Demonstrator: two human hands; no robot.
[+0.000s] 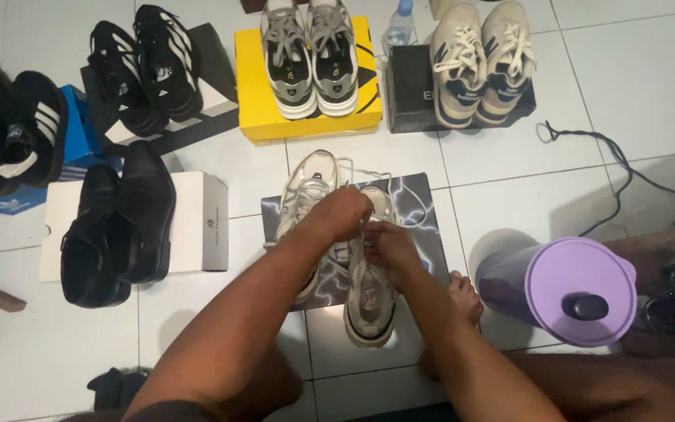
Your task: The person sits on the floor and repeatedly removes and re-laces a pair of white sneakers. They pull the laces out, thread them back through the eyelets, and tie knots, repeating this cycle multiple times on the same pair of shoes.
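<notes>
A pair of cream and grey sneakers (369,301) rests on a dark shoebox with a lightning pattern (419,211) on the tiled floor in front of me. My left hand (341,212) and my right hand (388,246) meet over the right sneaker's tongue, fingers pinched on its white lace (353,168), which loops loose toward the box's far edge. The left sneaker (306,191) lies beside my left hand, partly hidden by my forearm. My bare foot (466,295) sits just right of the box.
Other pairs stand on boxes: black dress shoes (119,227) on a white box at left, black striped sneakers (146,66), grey sneakers on a yellow box (310,59), beige sneakers (482,62). A purple lidded jug (568,289) stands at right, near a black cable (626,168).
</notes>
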